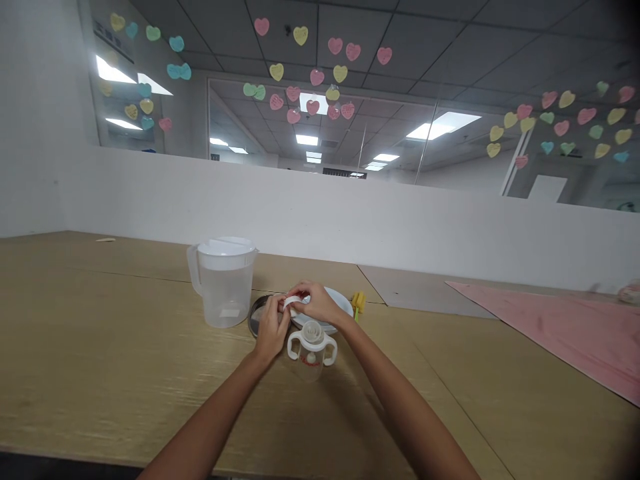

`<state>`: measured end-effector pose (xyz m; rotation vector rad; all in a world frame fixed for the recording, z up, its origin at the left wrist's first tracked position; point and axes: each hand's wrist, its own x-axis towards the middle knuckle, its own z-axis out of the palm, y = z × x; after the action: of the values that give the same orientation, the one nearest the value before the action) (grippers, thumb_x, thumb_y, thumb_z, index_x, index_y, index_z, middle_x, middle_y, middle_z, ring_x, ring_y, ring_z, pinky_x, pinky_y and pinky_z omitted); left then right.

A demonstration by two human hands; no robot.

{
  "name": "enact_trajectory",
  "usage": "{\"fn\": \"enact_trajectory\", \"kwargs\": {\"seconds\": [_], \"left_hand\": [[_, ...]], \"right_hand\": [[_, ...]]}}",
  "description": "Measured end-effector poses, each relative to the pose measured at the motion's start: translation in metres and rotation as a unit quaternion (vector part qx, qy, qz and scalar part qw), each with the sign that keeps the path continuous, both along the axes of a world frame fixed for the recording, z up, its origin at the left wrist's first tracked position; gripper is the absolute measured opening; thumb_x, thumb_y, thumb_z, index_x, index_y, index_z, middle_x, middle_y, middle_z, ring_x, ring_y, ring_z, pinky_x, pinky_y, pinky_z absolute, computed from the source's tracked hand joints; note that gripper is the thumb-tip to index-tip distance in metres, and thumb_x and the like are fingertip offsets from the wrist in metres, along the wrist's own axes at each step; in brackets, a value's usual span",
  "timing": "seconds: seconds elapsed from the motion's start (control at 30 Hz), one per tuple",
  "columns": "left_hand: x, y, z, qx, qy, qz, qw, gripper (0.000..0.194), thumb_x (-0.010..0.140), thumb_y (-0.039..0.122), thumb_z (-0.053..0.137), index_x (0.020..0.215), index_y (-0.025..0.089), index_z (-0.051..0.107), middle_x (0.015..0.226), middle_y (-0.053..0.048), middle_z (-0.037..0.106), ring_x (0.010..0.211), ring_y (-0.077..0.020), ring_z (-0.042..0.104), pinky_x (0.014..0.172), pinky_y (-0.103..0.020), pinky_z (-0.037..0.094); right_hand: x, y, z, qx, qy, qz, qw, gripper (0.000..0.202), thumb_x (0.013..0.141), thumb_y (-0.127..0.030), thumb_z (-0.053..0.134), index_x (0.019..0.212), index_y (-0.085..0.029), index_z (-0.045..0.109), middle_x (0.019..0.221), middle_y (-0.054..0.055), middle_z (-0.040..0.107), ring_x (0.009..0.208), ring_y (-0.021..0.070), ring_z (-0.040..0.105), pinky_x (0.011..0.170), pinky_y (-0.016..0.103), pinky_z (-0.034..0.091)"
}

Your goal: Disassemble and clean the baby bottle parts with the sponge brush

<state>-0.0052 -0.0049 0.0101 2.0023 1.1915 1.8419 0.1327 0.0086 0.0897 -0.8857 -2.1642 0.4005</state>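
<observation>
Nearby, the lidded pitcher (227,283) holds some clear liquid.

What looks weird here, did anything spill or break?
I see no spills or breaks: the pitcher and two-handled cup stand upright. Only a small pale scrap looks a bit odd, lying alone toward the back left of the table, away from everything else.

Background, as I see it: wood-toned tabletop (125,373) against a low white wall (300,213); above, glass panels (390,147) with heart-shaped sticky notes (353,52), dark ceiling tiles (450,40) and lit rectangular ceiling lights (444,125).
</observation>
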Motion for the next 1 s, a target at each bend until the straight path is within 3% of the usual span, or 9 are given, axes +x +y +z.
{"fn": "enact_trajectory", "kwargs": {"seconds": [0.27,0.6,0.73,0.87,1.0], "left_hand": [[0.0001,-0.0012,0.0009,0.000,0.012,-0.011,1.000,0.018,0.087,0.032,0.041,0.094,0.018,0.051,0.087,-0.005,0.059,0.081,-0.0175,0.057,0.074,-0.031,0.045],[0.0009,0.0012,-0.0016,-0.031,0.029,0.005,0.999,0.016,0.085,0.032,0.041,0.089,0.018,0.048,0.080,-0.005,0.061,0.073,-0.0183,0.058,0.065,-0.030,0.045],[0.0001,0.0030,-0.0039,-0.038,0.035,0.010,0.999,0.019,0.086,0.033,0.040,0.090,0.018,0.050,0.077,-0.004,0.060,0.070,-0.0177,0.057,0.064,-0.030,0.044],[0.0006,0.0057,-0.0053,-0.031,-0.014,0.017,0.999,0.022,0.086,0.036,0.041,0.092,0.017,0.052,0.079,-0.003,0.059,0.069,-0.0162,0.055,0.066,-0.029,0.044],[0.0008,0.0072,-0.0039,-0.068,-0.102,-0.022,0.992,0.025,0.086,0.040,0.042,0.096,0.018,0.051,0.084,-0.003,0.061,0.066,-0.0140,0.058,0.064,-0.027,0.046]], "right_hand": [[-0.0010,0.0022,-0.0023,-0.050,0.039,0.024,0.998,0.020,0.060,-0.008,0.056,0.077,-0.015,0.063,0.072,-0.002,0.060,0.070,0.0113,0.051,0.065,0.021,0.040],[-0.0009,0.0042,-0.0062,0.022,-0.004,0.025,0.999,0.017,0.063,-0.008,0.050,0.076,-0.017,0.053,0.069,-0.004,0.050,0.064,0.0101,0.044,0.059,0.021,0.035],[0.0004,0.0056,-0.0052,-0.004,0.006,0.021,1.000,0.015,0.066,-0.012,0.057,0.080,-0.017,0.055,0.070,-0.003,0.052,0.064,0.0102,0.047,0.060,0.021,0.038],[-0.0002,0.0035,-0.0021,-0.043,0.046,0.029,0.998,0.023,0.068,-0.020,0.064,0.089,-0.016,0.058,0.074,-0.001,0.056,0.067,0.0110,0.051,0.064,0.023,0.043],[-0.0005,0.0046,-0.0026,-0.044,0.036,0.017,0.998,0.035,0.068,-0.021,0.065,0.102,-0.017,0.058,0.085,0.002,0.058,0.074,0.0122,0.054,0.067,0.024,0.044]]}}
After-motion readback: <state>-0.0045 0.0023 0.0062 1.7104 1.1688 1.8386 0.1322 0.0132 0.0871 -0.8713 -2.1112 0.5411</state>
